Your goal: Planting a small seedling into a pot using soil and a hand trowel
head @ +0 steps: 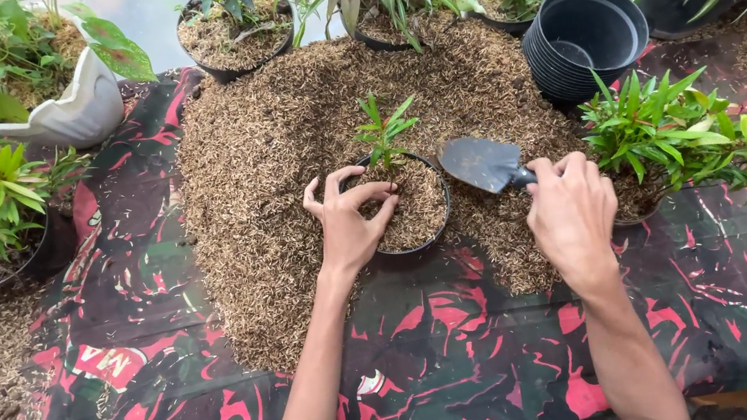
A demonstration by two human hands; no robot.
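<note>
- Black plastic is noted as the material of the small round pot point(417, 233), which is filled to the rim with brown husk mix and stands directly under the left fingertips.
- The left hand point(349, 229) is seen laid on the near-left rim of that pot; its fingers point(363, 194) are spread wide and curled, the tips pressed on the husk surface, with nothing enclosed.
- A small green seedling with narrow leaves point(384, 128) is rooted upright in the pot, just beyond the left fingertips and not touched by them.
- The right hand point(574, 213) is closed around the handle of a dark grey metal hand trowel point(484, 162); the handle is hidden inside the fist.
- The trowel blade is observed projecting left of the right fingers, held just beside the pot's right rim; whether it touches the rim cannot be told.
- A large heap of brown husk planting mix point(285, 154) is spread beneath and beyond both hands, the pot being set in its near part.
- A red, black and green patterned sheet point(478, 363) is recorded under the heap and under both forearms.
- A stack of empty black plastic pots point(582, 42) lies tilted, well beyond the right fingers.
- A leafy green plant in a dark pot point(671, 133) stands just right of the right knuckles.
- A white ceramic planter point(78, 112) is seen far beyond the left fingers.
</note>
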